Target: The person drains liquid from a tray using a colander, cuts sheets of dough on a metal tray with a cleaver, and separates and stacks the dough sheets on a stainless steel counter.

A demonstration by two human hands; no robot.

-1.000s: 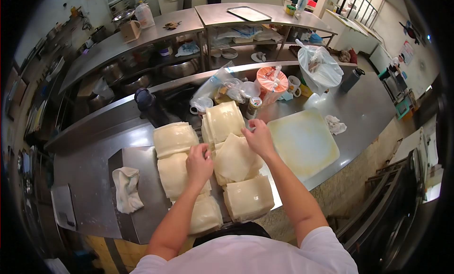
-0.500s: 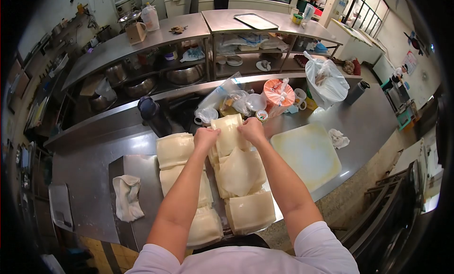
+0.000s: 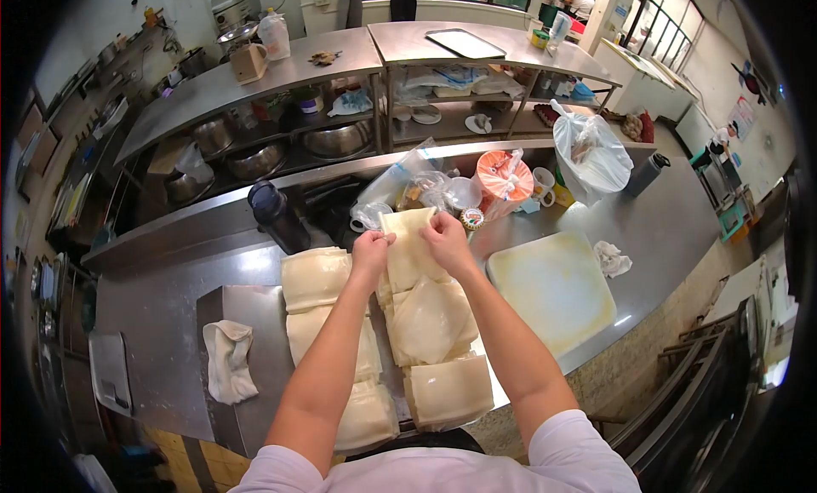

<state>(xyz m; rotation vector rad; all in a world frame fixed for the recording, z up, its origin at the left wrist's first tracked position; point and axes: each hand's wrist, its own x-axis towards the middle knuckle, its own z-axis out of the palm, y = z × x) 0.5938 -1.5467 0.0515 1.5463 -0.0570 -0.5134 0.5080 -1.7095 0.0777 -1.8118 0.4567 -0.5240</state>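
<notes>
My left hand (image 3: 372, 253) pinches the left edge of a pale square dough sheet (image 3: 409, 248) on the far stack of the right-hand column. Opposite it, my right hand (image 3: 448, 236) grips the sheet's upper right edge with thumb and fingers. Just nearer lies another stack, its top dough sheet (image 3: 431, 321) turned like a diamond. Closest to me in that column is a neat dough-sheet stack (image 3: 451, 392). The left column holds a far stack (image 3: 315, 278), a middle stack (image 3: 340, 333) partly behind my left forearm, and a near stack (image 3: 368, 416).
A white cutting board (image 3: 553, 289) and crumpled cloth (image 3: 611, 260) lie right. Left are a folded cloth (image 3: 228, 361) and dark bottle (image 3: 277, 216). Plastic bags (image 3: 430, 189), an orange-topped container (image 3: 504, 178) and a white bag (image 3: 591, 152) line the back.
My right hand has shifted slightly left, closer to my left hand. The held sheet looks narrower and a little bent between them. The whole view has tilted slightly.
</notes>
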